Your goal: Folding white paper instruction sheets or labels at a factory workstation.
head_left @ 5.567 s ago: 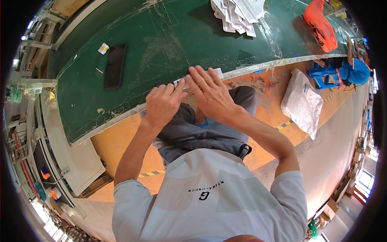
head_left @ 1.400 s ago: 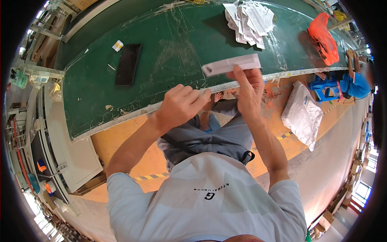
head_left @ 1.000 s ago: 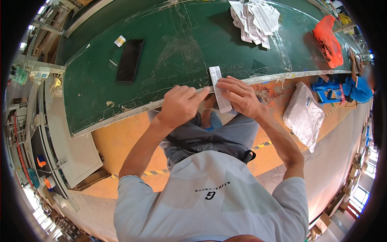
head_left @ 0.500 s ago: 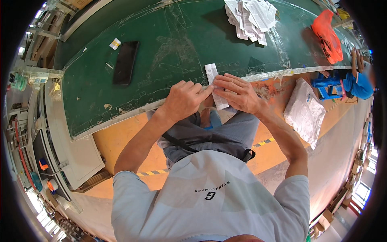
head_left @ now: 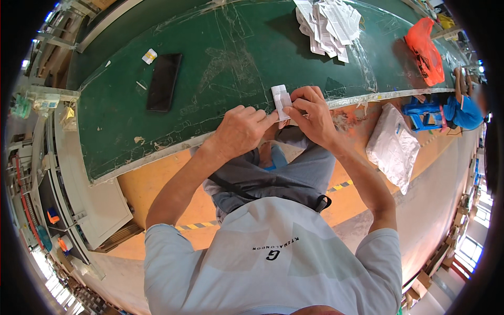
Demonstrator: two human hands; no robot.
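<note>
A narrow folded paper leaflet [head_left: 281, 94] lies at the front edge of the green-topped table, its near part doubled back over the far part. My right hand [head_left: 315, 116] is closed on the doubled-back flap, pinching it between thumb and fingers. From the other side, my left hand [head_left: 240, 131] grips the leaflet at the fold with its index finger stretched against it and the other fingers curled. The left thumb is mostly hidden. Farther back on the right sits a loose pile of similar white printed papers [head_left: 333, 26].
A black phone [head_left: 165, 83] and a small white-and-yellow packet [head_left: 149, 56] lie on the table's left. An orange-red plastic bag [head_left: 426, 52] stands at the right end. Below it are a silvery white sack [head_left: 392, 147] and a blue stool [head_left: 422, 115], near another person in blue [head_left: 464, 113].
The leaflet's near end, which hung over the table edge toward me, is now folded up and back over the rest. My right hand has shifted from lying flat to pinching the flap.
</note>
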